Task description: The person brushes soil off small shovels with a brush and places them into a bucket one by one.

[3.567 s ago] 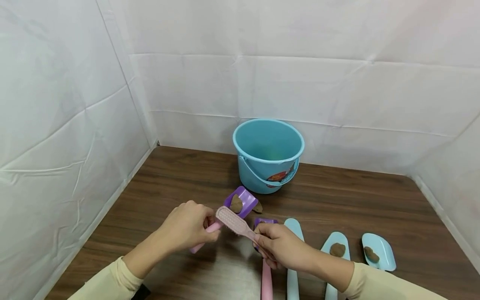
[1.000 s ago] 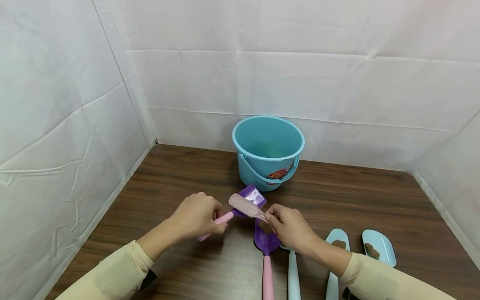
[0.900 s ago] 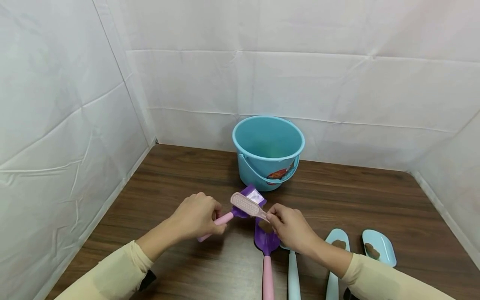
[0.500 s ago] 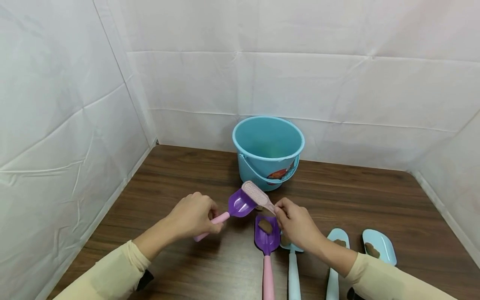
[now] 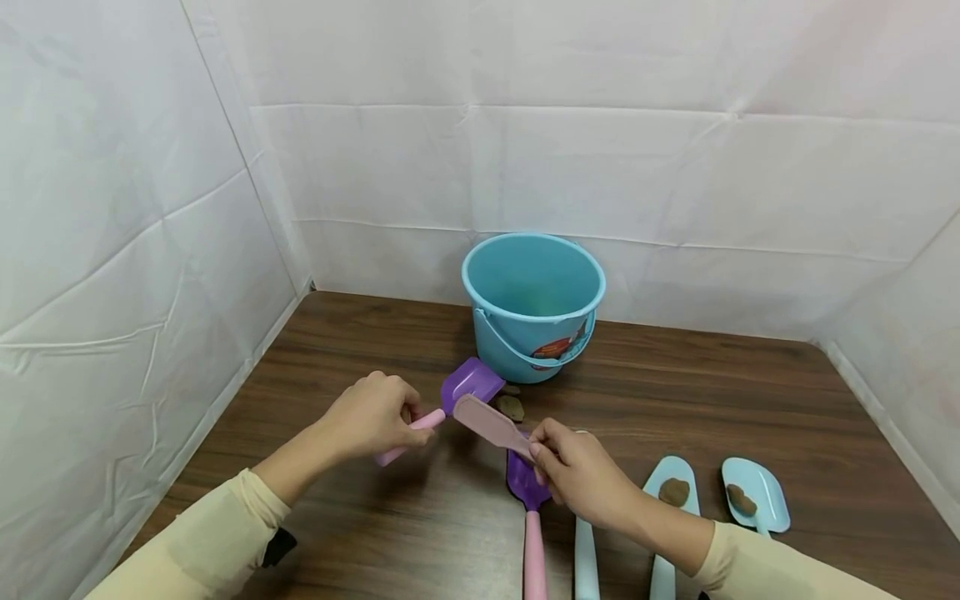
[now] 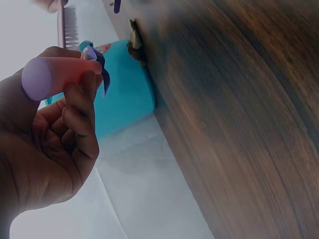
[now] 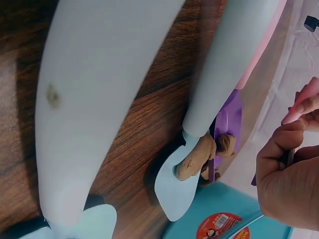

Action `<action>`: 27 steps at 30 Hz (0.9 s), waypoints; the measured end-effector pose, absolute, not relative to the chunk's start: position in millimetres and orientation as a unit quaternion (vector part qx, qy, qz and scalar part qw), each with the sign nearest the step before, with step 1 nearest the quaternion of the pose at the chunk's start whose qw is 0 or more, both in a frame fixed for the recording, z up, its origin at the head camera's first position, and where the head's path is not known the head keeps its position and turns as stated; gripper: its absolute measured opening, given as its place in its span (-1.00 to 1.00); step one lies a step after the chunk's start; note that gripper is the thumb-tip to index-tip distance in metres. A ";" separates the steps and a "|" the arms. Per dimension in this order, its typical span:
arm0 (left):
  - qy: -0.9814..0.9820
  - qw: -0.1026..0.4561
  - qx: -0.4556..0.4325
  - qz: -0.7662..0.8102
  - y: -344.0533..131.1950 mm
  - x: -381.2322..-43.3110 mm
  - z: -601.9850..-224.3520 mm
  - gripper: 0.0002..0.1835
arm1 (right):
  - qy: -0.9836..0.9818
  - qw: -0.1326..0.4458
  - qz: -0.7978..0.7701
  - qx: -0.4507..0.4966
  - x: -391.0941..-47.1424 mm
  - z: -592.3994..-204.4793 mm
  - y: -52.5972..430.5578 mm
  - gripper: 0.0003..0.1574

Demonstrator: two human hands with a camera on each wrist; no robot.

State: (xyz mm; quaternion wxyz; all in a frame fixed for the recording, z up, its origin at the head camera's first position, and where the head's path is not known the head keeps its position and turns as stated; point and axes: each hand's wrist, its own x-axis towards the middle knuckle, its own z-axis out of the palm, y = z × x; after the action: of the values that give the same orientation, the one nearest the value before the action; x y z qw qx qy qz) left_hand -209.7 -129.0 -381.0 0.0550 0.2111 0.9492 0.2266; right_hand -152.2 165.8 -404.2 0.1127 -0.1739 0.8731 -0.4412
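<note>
My left hand [image 5: 371, 417] grips the pink handle [image 6: 65, 77] of a toy shovel with a purple blade [image 5: 472, 382]. That blade is tilted, with nothing visible on it, in front of the bucket. A pink brush [image 5: 487, 422] is in my right hand [image 5: 577, 467], pinched by its handle; its bristles [image 6: 71, 25] point toward the table. The brush head reaches over the near edge of the purple blade. Brown clay-like lumps [image 5: 510, 407] lie on the table just right of the blade. A second purple shovel [image 5: 522, 487], partly under my right hand, carries a lump [image 7: 226, 144].
A light-blue bucket [image 5: 517, 342] stands behind the shovels. Three light-blue shovels lie to the right: one handle [image 5: 587, 558] beside the pink handle, another shovel [image 5: 670, 475] and a third [image 5: 768, 492], each with lumps. White cloth walls [image 5: 600, 167] enclose the wooden table [image 5: 375, 333].
The lump on the held shovel's blade 3.6 seconds ago is gone from it. In the last half second the shovel has shifted left and the brush has swung down and left, its back now showing.
</note>
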 end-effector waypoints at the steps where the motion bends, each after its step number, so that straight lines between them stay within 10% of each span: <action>1: 0.950 0.053 0.211 0.225 -129.4 -210.4 -381.0 -0.77 | 0.872 0.112 -0.444 -0.171 -152.8 -404.4 166.1 -0.79; 18: 0.951 0.065 0.201 0.226 -130.1 -209.3 -378.3 -0.76 | 0.880 0.099 -0.443 -0.138 -160.2 -404.1 167.8 -0.84; 27: 0.943 0.075 0.204 0.251 -131.5 -213.6 -373.3 -0.80 | 0.928 -0.103 -0.217 -0.284 -154.6 -401.6 167.4 -0.90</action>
State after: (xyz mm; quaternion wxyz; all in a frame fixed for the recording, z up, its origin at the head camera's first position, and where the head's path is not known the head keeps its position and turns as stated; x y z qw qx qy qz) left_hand -213.6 -131.5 -373.3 0.0751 0.2035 0.9434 0.2509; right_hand -154.6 167.4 -401.6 -0.1025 -0.2840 0.9284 -0.2165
